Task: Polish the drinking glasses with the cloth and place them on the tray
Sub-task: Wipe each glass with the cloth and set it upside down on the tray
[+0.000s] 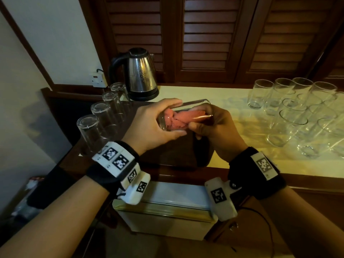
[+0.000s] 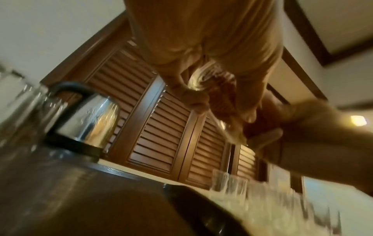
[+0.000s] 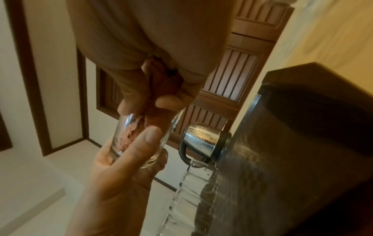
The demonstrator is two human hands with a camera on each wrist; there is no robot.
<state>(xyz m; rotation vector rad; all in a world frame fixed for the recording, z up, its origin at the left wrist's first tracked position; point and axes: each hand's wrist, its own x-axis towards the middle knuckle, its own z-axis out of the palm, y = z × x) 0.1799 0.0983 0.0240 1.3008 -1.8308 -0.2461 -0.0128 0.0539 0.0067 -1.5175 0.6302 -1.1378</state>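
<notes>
Left hand (image 1: pixel 152 125) gripping glass (image 1: pixel 186 116), right hand (image 1: pixel 214 131) stuffing cloth (image 1: pixel 178 118) inside

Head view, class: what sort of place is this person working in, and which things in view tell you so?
Probably a hotel room's tea and drinks counter. A steel kettle stands plugged in beside a row of upturned glasses, a small fridge sits under the counter, and louvred wooden doors run behind.

Left wrist view is blurring badly: counter glasses (image 2: pixel 262 196) smearing together, count unreadable. Right hand (image 1: pixel 214 127) is hiding the glass (image 1: pixel 193 107) mouth; fingertips inside not showing. Rightmost glasses (image 1: pixel 335 138) running off the head view's edge.
</notes>
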